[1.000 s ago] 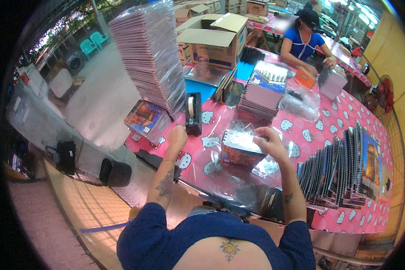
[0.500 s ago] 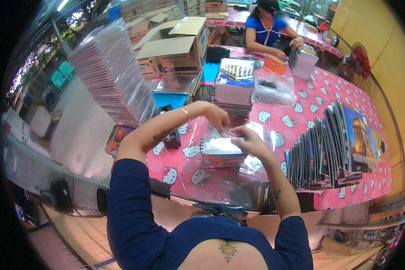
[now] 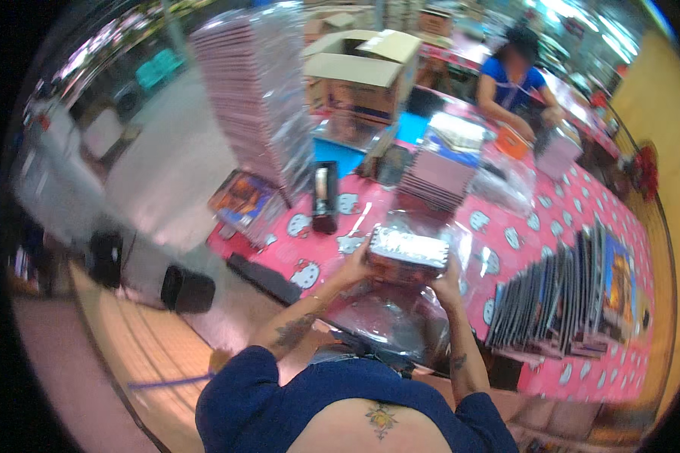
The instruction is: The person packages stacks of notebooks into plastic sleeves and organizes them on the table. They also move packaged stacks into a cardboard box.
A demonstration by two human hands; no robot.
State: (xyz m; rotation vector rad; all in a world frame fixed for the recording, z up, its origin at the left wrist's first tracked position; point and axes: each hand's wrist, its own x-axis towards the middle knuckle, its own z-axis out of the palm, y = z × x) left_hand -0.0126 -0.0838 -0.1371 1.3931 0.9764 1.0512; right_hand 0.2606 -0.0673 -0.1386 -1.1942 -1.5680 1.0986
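Between my two hands is a spiral notebook (image 3: 406, 258) in shiny clear plastic, held just above the table near its front edge. My left hand (image 3: 355, 267) is closed on its left side, and my right hand (image 3: 447, 285) grips the right side. Glare hides much of its cover. Loose clear plastic sleeves (image 3: 381, 317) lie below and around it. Just beyond stands a pile of notebooks (image 3: 437, 177) with a pale building on the top cover.
A tall stack of plastic-wrapped notebooks (image 3: 253, 98) rises at the left, with a black oblong object (image 3: 325, 198) beside it. Spiral notebooks (image 3: 559, 294) lean in a row at the right. Behind are an open cardboard box (image 3: 363, 83) and a co-worker (image 3: 512, 83) handling notebooks.
My hands have moved from the notebook's far edge, where the fingers were at the plastic, to its two sides. The head view has shifted, so the scene sits farther right.
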